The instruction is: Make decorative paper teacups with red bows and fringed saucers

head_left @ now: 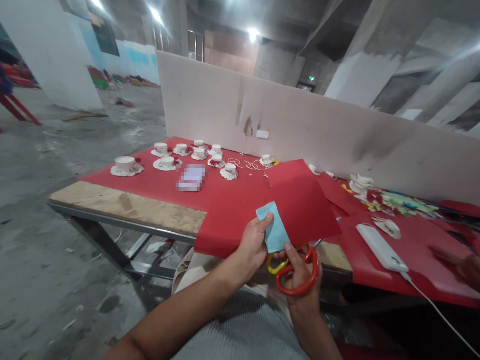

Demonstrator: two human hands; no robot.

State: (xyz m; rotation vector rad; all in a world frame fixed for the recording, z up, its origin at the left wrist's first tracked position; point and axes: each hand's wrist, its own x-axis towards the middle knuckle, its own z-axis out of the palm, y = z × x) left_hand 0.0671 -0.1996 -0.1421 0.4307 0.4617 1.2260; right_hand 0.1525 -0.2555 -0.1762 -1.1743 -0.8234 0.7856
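The surface (150, 209) is covered in red except for a bare strip along its near edge, towards the left; cups (198, 154) stand upright, grouped by its far left corner, with one more apart along the far edge; these look already formed, so a good part of the work seems done; loose scraps (408, 202) lie towards the right end, and look like cut pieces not yet joined to anything.

A red sheet (305, 202) slants up behind the hands, over the near edge; its sides look straight, and no cut shows in it; whether a hand also grips it, I cannot tell.

The left hand (253, 242) pinches the blue paper (276, 231), thumb on top; the right hand (301, 270) has its fingers in the loops of the scissors (300, 290), with its thumb at the paper's near corner; how far the blades stand apart cannot be told, as they are mostly hidden; they seem to point away, to the right.

The blue paper is held in the air above the near edge, in front of the red sheet; its long axis runs from far left to near right, steeply; its edges look straight, so its shaping seems still undone.
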